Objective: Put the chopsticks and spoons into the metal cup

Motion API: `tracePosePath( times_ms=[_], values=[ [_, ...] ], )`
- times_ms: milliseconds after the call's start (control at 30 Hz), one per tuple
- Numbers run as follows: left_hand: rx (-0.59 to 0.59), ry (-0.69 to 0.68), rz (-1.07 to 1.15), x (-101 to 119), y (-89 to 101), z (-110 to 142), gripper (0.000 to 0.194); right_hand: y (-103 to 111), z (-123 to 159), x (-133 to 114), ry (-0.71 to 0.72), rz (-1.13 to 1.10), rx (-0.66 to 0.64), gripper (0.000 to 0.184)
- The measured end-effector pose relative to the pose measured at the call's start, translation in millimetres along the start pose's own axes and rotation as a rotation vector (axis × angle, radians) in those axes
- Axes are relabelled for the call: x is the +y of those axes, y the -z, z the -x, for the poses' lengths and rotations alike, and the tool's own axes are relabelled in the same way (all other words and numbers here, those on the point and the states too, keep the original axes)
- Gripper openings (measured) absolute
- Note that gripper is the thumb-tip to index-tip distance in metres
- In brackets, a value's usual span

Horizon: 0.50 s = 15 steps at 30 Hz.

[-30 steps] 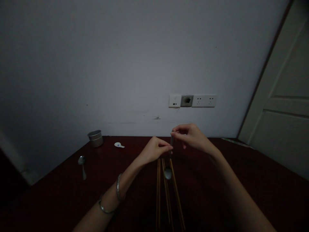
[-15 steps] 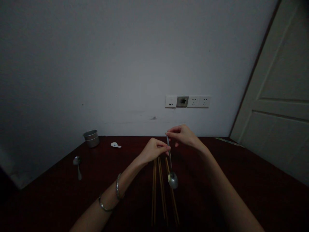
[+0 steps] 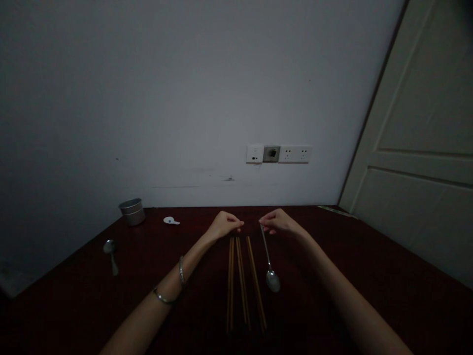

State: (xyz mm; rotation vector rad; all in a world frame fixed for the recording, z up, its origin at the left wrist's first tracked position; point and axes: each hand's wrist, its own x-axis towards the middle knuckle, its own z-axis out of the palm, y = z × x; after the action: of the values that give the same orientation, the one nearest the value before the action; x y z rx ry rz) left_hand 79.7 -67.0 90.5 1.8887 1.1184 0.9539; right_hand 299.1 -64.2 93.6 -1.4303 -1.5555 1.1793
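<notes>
A long-handled metal spoon (image 3: 273, 281) hangs bowl-down from my right hand (image 3: 279, 221), whose fingertips pinch the end of its handle. Its bowl is to the right of the chopsticks; whether it touches the table I cannot tell. My left hand (image 3: 225, 225) is beside it, thumb and fingers pressed together with nothing visible in them. Below the hands, several wooden chopsticks (image 3: 242, 281) lie in three pairs, pointing away from me. On the left side are a shorter metal spoon (image 3: 113, 257) and a white spoon with a blue mark (image 3: 170, 220).
A metal cup (image 3: 132, 212) stands at the table's back left corner. The dark red table (image 3: 310, 305) meets a pale wall with a row of sockets (image 3: 279, 154). To the right is a panelled door (image 3: 417, 162). A flat strip (image 3: 337, 211) lies by the back right edge.
The long spoon has come down to the right of the chopsticks. My left hand has let go of its handle and moved left; my right hand still pinches the end. The view has turned slightly right.
</notes>
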Motion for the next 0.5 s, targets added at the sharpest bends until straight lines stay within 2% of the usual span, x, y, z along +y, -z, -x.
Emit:
tracePosePath(
  times_ms=[200, 500],
  values=[
    [-0.090, 0.048, -0.066, -33.7, -3.1, -10.4, 0.031, -5.4, -13.6, 38.2, -0.087, 0.040, -0.096, 0.007],
    [-0.097, 0.142, -0.138, -53.4, 2.3, -14.9, 0.039, -10.9, -27.5, 51.7, -0.130, 0.037, -0.150, 0.007]
  ],
)
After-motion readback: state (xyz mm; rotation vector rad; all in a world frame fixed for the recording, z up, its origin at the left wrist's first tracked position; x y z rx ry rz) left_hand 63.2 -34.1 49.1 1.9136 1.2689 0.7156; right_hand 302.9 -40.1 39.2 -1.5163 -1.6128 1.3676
